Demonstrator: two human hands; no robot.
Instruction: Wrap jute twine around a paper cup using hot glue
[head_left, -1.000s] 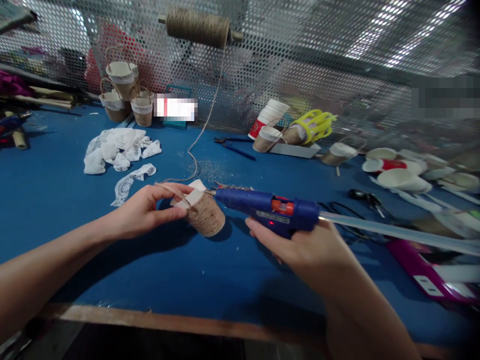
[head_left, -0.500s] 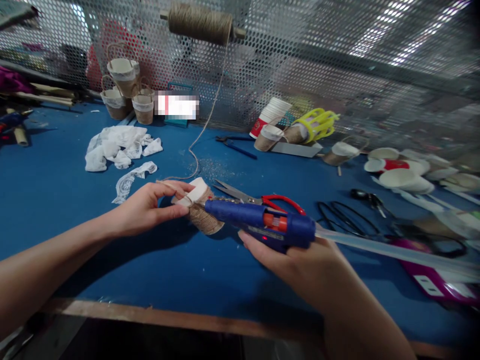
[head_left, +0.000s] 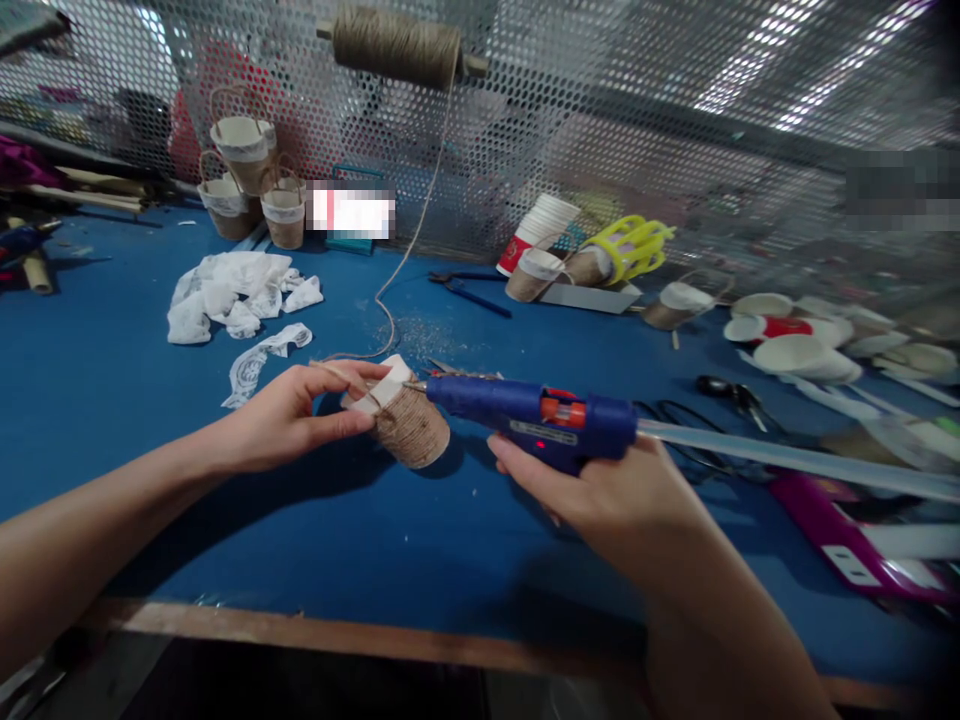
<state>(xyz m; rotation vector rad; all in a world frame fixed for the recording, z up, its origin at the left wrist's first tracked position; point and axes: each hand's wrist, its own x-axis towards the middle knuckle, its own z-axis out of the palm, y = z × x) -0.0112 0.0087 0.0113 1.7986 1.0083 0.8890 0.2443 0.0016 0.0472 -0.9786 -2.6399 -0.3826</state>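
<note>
My left hand [head_left: 311, 415] pinches the white rim of a paper cup [head_left: 412, 425] wrapped in brown twine, tilted on its side with its base toward the right. Twine [head_left: 391, 315] runs from the hand up to a spool [head_left: 397, 45] on the mesh. In my right hand [head_left: 592, 490] is a blue glue gun [head_left: 487, 405] with a red light on and a long clear glue stick [head_left: 787, 460] out of its back. Its nozzle is at the upper side of the cup, near the rim; whether it touches I cannot tell. Scissors lie mostly hidden behind the gun.
Several twine-wrapped baskets [head_left: 285, 215] stand at the back left, near white lace [head_left: 225, 290]. Pliers [head_left: 472, 290], stacked paper cups [head_left: 536, 230] and loose cups [head_left: 806, 358] lie toward the back right. A purple power strip [head_left: 832, 540] and cables are at right.
The glue gun has shifted slightly right and up, its nozzle now at the cup's upper side, and it covers the scissors' red handles. My left hand keeps its hold on the cup.
</note>
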